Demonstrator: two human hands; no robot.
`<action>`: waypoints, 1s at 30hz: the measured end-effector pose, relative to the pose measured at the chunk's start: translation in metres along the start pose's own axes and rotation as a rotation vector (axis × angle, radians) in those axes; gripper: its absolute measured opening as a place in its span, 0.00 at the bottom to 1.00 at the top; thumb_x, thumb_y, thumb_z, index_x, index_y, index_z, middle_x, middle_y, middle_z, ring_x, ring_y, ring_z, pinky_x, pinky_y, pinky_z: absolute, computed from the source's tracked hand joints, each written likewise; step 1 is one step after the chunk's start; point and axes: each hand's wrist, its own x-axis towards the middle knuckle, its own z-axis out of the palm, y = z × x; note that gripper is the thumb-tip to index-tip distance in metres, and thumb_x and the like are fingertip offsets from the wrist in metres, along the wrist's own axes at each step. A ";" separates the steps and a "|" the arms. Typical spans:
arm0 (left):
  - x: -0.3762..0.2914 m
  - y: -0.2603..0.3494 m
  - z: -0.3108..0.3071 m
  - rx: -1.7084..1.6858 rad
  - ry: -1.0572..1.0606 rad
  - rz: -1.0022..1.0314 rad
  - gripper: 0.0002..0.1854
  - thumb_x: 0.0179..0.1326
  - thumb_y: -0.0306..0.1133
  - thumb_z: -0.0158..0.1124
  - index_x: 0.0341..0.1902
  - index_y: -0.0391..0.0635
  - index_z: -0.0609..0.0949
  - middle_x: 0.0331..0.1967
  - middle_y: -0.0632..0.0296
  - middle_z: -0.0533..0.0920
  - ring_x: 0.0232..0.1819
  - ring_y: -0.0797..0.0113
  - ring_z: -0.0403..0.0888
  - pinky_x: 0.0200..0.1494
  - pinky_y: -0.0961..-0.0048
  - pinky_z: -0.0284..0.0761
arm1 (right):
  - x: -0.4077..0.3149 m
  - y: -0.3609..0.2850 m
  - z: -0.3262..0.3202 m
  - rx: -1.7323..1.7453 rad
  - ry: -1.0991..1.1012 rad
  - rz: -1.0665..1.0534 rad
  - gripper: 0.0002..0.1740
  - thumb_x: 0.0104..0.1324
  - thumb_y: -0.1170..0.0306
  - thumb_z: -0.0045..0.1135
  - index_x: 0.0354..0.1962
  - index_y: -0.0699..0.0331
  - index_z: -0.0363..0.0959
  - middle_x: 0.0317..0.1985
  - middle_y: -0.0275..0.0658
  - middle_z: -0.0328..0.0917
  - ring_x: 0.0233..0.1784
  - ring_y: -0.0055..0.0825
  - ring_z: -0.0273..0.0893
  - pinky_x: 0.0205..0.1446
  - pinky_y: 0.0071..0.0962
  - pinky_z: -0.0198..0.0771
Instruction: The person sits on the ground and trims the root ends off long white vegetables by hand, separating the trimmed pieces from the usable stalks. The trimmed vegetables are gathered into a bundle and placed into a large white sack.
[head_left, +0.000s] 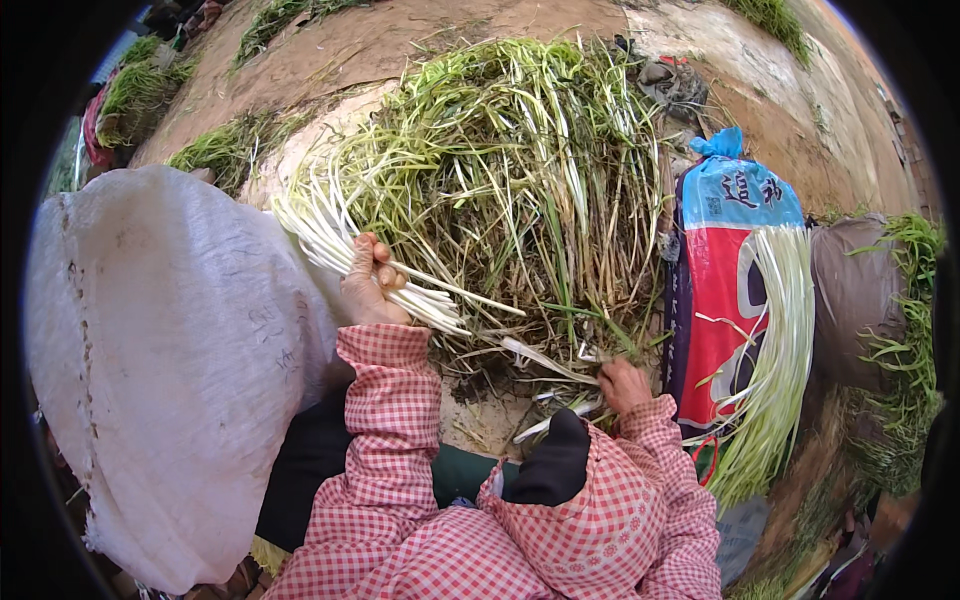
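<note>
My left hand (373, 281) is closed around a bundle of pale, peeled leafy stalks (322, 225), their white ends pointing right and their yellow-green tops lying to the upper left. At the lower right of a big heap of untrimmed stalks (525, 187), my right hand (624, 384) has its fingers curled at some white stalk ends (544, 358); whether it grips them is partly hidden. Loose white pieces (551, 424) lie just below it. On a red and blue printed sack (712, 300) at the right rests a long sheaf of pale stalks (784, 337).
A large white woven sack (180, 337) bulges at the left. Beyond the printed sack are a brown-grey wrapped bundle (855, 292) and green leaves (915, 322). A dark crumpled plastic bag (675, 86) lies behind the heap. More greens (217, 154) lie on the ground at upper left.
</note>
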 end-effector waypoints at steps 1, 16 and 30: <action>-0.002 -0.005 -0.002 -0.010 -0.002 -0.016 0.07 0.60 0.35 0.60 0.34 0.46 0.76 0.19 0.68 0.75 0.10 0.83 0.63 0.10 0.86 0.58 | 0.003 -0.009 -0.007 0.006 0.141 -0.091 0.14 0.60 0.64 0.54 0.41 0.61 0.74 0.38 0.40 0.74 0.41 0.32 0.71 0.44 0.34 0.63; -0.047 -0.064 0.005 0.333 0.001 -0.236 0.04 0.55 0.30 0.65 0.32 0.47 0.78 0.17 0.68 0.77 0.15 0.79 0.70 0.18 0.83 0.66 | 0.100 -0.103 -0.048 0.769 0.307 -0.047 0.10 0.65 0.65 0.50 0.36 0.63 0.71 0.32 0.38 0.77 0.30 0.28 0.75 0.32 0.24 0.74; -0.061 -0.062 0.032 0.352 -0.127 -0.215 0.09 0.51 0.27 0.68 0.37 0.43 0.79 0.21 0.66 0.79 0.13 0.81 0.68 0.16 0.84 0.65 | 0.108 -0.105 -0.062 1.138 0.146 0.105 0.07 0.60 0.70 0.56 0.31 0.64 0.69 0.27 0.34 0.73 0.27 0.19 0.68 0.31 0.19 0.69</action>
